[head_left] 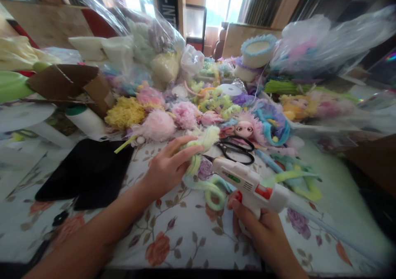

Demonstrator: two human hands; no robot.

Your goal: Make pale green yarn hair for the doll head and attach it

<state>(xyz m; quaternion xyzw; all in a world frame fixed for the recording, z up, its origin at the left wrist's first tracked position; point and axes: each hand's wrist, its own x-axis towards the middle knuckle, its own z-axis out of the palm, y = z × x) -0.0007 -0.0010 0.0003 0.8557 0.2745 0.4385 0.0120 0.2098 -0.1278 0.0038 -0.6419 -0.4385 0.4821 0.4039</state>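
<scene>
My right hand (256, 225) is closed round the handle of a white glue gun (244, 178), with a finger at its red trigger. A long translucent glue stick (324, 221) sticks out of the gun's back. My left hand (170, 163) pinches a pale green fuzzy strip (206, 138), bunched between the fingers. The gun's nozzle points at the strip's lower part; whether they touch I cannot tell. Pale green and blue strip loops (215, 198) lie below on the flowered tablecloth. Black-handled scissors (236, 149) rest just beyond the nozzle.
A pink-haired doll head (244, 129), pink pompoms (157, 125) and a yellow pompom (125, 113) are heaped at the back. On the left lie a black flat object (89, 171) and a thread cone (85, 122). More fuzzy strips (297, 180) lie at right, near plastic bags (328, 43).
</scene>
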